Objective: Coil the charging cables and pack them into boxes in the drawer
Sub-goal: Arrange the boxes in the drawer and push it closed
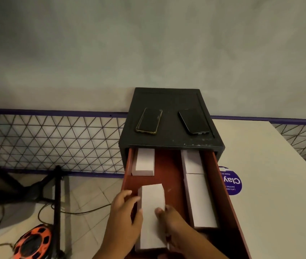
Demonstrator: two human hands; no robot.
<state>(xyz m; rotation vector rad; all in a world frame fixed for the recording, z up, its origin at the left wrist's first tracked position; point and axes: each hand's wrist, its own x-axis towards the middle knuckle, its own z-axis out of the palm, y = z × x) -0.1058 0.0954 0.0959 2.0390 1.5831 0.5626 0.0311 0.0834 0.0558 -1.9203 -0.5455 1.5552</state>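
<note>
A red drawer [169,165] stands pulled out from a black cabinet [169,101]. Both my hands hold a long white box [151,199] over the drawer's near left part. My left hand [124,212] grips its left side, thumb on top. My right hand [172,221] grips its right edge with the thumb on the lid. Another white box [143,161] lies at the drawer's back left. Two more white boxes, one [192,161] behind the other [200,200], lie along the right side. No cable shows.
Two dark phones, one [149,120] left and one [195,121] right, lie on the cabinet top. A white table [271,174] with a purple sticker [232,181] stands to the right. On the tiled floor at the left sit an orange cable reel [33,242], loose cords and a black stand [57,202].
</note>
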